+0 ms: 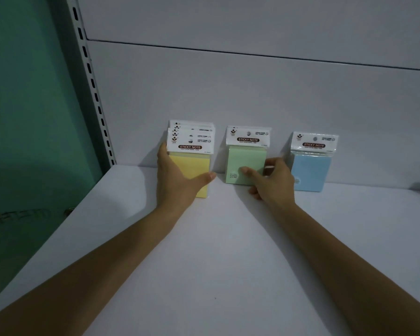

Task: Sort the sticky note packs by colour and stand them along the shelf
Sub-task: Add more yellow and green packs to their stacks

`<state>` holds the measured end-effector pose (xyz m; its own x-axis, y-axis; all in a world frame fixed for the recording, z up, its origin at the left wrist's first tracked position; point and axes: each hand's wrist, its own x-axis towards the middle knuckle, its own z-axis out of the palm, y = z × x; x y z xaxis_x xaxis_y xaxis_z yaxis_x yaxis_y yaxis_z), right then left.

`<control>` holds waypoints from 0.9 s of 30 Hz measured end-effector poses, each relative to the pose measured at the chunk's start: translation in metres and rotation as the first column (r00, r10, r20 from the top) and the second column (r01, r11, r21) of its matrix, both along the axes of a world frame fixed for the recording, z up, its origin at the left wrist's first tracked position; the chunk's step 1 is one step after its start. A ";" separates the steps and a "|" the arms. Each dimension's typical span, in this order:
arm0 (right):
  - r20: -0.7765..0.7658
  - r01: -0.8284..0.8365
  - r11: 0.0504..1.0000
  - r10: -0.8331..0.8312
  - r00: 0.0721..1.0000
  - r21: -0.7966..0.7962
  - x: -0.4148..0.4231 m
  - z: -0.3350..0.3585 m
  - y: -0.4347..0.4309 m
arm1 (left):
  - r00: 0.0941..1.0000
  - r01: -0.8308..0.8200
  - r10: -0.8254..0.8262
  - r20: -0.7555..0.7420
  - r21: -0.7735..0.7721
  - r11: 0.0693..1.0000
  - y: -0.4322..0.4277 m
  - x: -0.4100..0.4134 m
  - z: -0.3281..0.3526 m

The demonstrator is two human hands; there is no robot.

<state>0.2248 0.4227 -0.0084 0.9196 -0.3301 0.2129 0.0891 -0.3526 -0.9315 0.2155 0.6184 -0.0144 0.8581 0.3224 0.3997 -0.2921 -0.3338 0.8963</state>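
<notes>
Fingers [163, 154] of the left hand [175, 183] run up the left edge of the yellow sticky note packs [192, 166] while its thumb lies across their front face, so that hand clamps the stack; the right hand [274, 183] has its thumb on the front of the green sticky note pack [245, 158] and its fingers curled round the right edge, pinching it. Everything stands on a broad white shelf [216, 251], far from the viewer and against the grey back panel [228, 93], with a slotted upright [92, 86] at the far left. The yellow group is the largest: several header cards overlap, so a few packs are stood one behind another, leaning on the panel. Right of it, apart, the green pack stands upright; whether another sits behind it I cannot tell. Further right, apart again, the blue sticky note pack [312, 170] stands alone, untouched. The sorting looks largely done: three colours, three separate places along the shelf, no loose packs in sight. What seems left is squaring the yellow and green groups, though more packs may wait out of view
</notes>
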 end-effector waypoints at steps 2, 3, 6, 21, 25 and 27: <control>-0.019 -0.012 1.000 0.012 1.000 0.000 0.000 0.001 0.000 | 1.000 0.010 -0.010 0.007 -0.004 1.000 0.000 0.000 -0.001; -0.021 -0.014 1.000 0.014 1.000 0.004 -0.001 0.001 0.000 | 1.000 0.012 -0.012 0.007 -0.005 1.000 0.000 0.000 -0.001; -0.022 -0.018 1.000 0.018 1.000 -0.004 0.000 0.000 0.000 | 1.000 0.004 -0.004 -0.011 0.006 1.000 -0.001 -0.001 -0.001; 0.103 0.034 0.997 -0.041 0.994 0.066 -0.012 0.001 0.003 | 0.984 -0.132 0.138 -0.112 0.059 0.990 -0.005 -0.007 0.008; 0.222 0.094 0.995 -0.095 0.970 0.019 -0.020 0.004 0.003 | 0.982 -0.134 0.142 -0.124 0.068 0.989 -0.008 -0.010 0.011; 0.247 0.096 0.995 -0.088 0.965 -0.023 -0.026 0.005 0.003 | 0.982 -0.125 0.133 -0.137 0.066 0.990 -0.007 -0.013 0.015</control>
<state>0.1991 0.4259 -0.0038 0.8035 -0.3992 0.4416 0.2795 -0.4020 -0.8719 0.2026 0.6117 0.0003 0.8600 0.4139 0.2986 -0.1153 -0.4124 0.9037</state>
